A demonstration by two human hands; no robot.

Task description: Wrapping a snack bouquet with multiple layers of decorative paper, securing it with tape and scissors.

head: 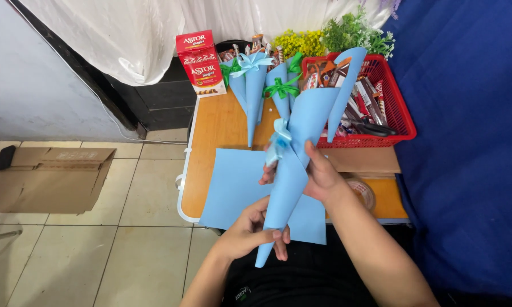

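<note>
The light-blue paper cone (pixel 293 165) is held up over the tabletop (pixel 222 133), its point toward the person and its wide mouth, filled with wrapped snack bars (pixel 324 73), toward the red basket (pixel 395 102). The left hand (pixel 250 230) is closed around the narrow lower end, fingers pinching just above the tip. The right hand (pixel 318 173) is wrapped around the cone's waist, just below the pale-blue ribbon bow (pixel 277 142). To do this step well, I judge that the grip at the waist should stay firm so the paper overlap does not spring open, while the lower hand only steadies the tip and avoids creasing it. Keeping the mouth tilted upward should stop the snacks from sliding out. A flat sheet of blue paper (pixel 233 182) lies beneath on the tabletop, and finished cones with green bows (pixel 280 88) lean by a red snack box (pixel 201 61)
</note>
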